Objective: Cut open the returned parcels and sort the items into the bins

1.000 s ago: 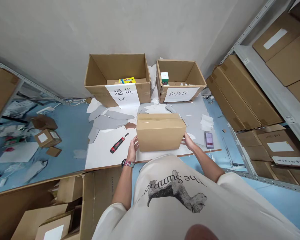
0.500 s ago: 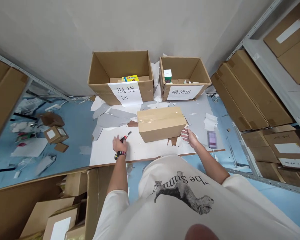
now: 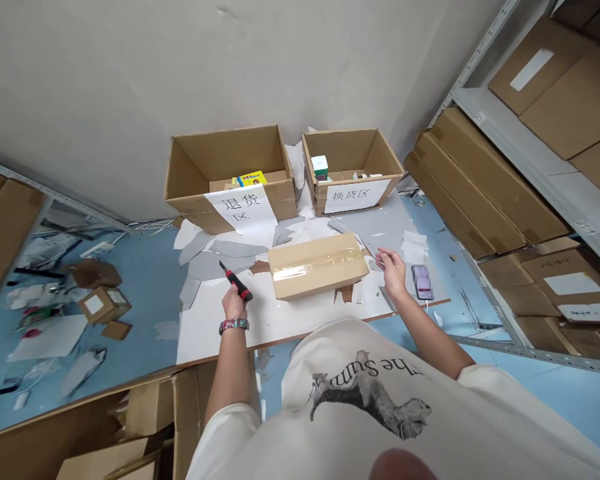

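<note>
I see my left hand [image 3: 235, 305] gripping a red-and-black plastic utility knife [image 3: 238, 283], and my right hand [image 3: 393, 272] stands open and spread at 3 o'clock from the taped rectangular cardboard box [image 3: 319, 265], not touching it

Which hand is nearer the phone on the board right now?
Right. The right hand is just left of the phone, not touching it. The left hand, gripping a red-and-black box cutter, is much farther left, on the other side of the taped carton.
</note>
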Available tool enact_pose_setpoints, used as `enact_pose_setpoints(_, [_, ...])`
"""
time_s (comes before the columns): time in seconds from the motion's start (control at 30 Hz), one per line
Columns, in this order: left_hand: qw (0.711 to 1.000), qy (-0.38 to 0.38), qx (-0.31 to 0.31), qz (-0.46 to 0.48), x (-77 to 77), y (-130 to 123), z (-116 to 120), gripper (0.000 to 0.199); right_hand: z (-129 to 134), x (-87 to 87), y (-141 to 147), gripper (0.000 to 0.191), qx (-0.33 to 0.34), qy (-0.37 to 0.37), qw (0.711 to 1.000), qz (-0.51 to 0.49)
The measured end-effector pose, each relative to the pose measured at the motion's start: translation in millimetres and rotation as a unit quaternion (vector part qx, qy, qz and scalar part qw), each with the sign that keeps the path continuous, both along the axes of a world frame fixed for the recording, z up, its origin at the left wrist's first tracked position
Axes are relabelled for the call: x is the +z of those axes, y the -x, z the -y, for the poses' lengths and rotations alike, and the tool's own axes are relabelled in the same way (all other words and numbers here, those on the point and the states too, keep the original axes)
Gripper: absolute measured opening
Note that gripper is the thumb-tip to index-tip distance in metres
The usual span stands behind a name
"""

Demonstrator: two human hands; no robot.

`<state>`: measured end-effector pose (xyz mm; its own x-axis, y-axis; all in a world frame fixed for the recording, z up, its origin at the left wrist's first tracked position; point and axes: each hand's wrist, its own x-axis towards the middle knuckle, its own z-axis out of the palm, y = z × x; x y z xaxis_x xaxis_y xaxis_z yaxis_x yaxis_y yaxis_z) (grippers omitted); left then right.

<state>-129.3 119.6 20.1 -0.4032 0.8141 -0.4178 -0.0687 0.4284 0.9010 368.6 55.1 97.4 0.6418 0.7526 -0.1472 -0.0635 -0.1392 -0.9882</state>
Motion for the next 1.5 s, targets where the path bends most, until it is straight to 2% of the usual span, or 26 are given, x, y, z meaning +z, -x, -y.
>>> enact_pose_setpoints(0.03, [0.999,-0.034,0.035,0.001,14.7,-11,-1,0.052,-4,7.9,12,0.046,0.018,-0.009,1.0,-0.007])
enact_pose_setpoints(0.07, [0.997,-0.075,0.02,0.02,31.3,-21,-1,0.058,-8,16.6,26,0.048,0.047,-0.017,0.999,-0.019])
enact_pose_setpoints(0.13, [0.985,-0.107,-0.108,0.087,66.1,-39,4,0.076,-14,35.3,59,0.056,0.139,-0.03,0.988,-0.063])
enact_pose_setpoints(0.2, [0.969,-0.102,-0.193,0.113,95.3,-51,12,0.09,-17,52.5,94,0.07,0.264,-0.031,0.954,-0.139])
enact_pose_setpoints(0.27, [0.967,-0.105,-0.21,0.097,111.0,-57,21,0.093,-21,63.8,124,0.08,0.364,-0.014,0.904,-0.224])
enact_pose_setpoints(0.3, [0.97,-0.11,-0.202,0.08,112.8,-58,25,0.092,-23,66.2,135,0.08,0.389,-0.004,0.884,-0.26])
enact_pose_setpoints(0.37, [0.977,-0.111,-0.18,0.041,106.1,-59,31,0.087,-27,65.1,145,0.073,0.395,0.015,0.868,-0.302])
enact_pose_setpoints(0.43, [0.98,-0.116,-0.163,-0.006,91.5,-62,35,0.079,-30,58.4,139,0.068,0.365,0.024,0.888,-0.28])
enact_pose_setpoints(0.53, [0.972,-0.148,-0.167,-0.078,70.1,-71,40,0.07,-32,49.7,109,0.072,0.327,0.033,0.935,-0.134])
enact_pose_setpoints(0.6, [0.96,-0.163,-0.204,-0.098,61.3,-78,41,0.081,-34,52.6,87,0.069,0.352,0.04,0.935,0.002])
enact_pose_setpoints(0.67, [0.948,-0.17,-0.253,-0.089,56.7,-83,39,0.098,-40,64.5,71,0.059,0.427,0.027,0.89,0.154])
enact_pose_setpoints(0.73, [0.938,-0.175,-0.289,-0.077,54.7,-85,36,0.106,-47,82.8,68,0.052,0.51,-0.001,0.807,0.299])
enact_pose_setpoints(0.8, [0.934,-0.17,-0.305,-0.081,54.1,-84,33,0.108,-56,102.5,76,0.056,0.573,-0.013,0.716,0.4])
enact_pose_setpoints(0.9, [0.932,-0.153,-0.317,-0.082,54.3,-81,31,0.11,-71,125.9,102,0.058,0.631,-0.007,0.612,0.477])
enact_pose_setpoints(1.03, [0.931,-0.158,-0.323,-0.068,53.7,-81,32,0.112,-88,139.4,137,0.059,0.662,0.0,0.516,0.543])
enact_pose_setpoints(1.13, [0.932,-0.151,-0.317,-0.086,52.8,-83,31,0.112,-95,141.4,150,0.063,0.67,-0.005,0.471,0.574])
enact_pose_setpoints(1.23, [0.932,-0.139,-0.315,-0.114,53.9,-83,30,0.113,-100,143.4,146,0.07,0.673,-0.009,0.445,0.59])
enact_pose_setpoints(1.37, [0.929,-0.117,-0.315,-0.152,58.6,-84,27,0.11,-107,150.9,122,0.075,0.663,0.016,0.428,0.614])
enact_pose_setpoints(1.5, [0.92,-0.107,-0.325,-0.192,60.6,-84,24,0.108,-107,161.3,91,0.075,0.654,0.05,0.398,0.642])
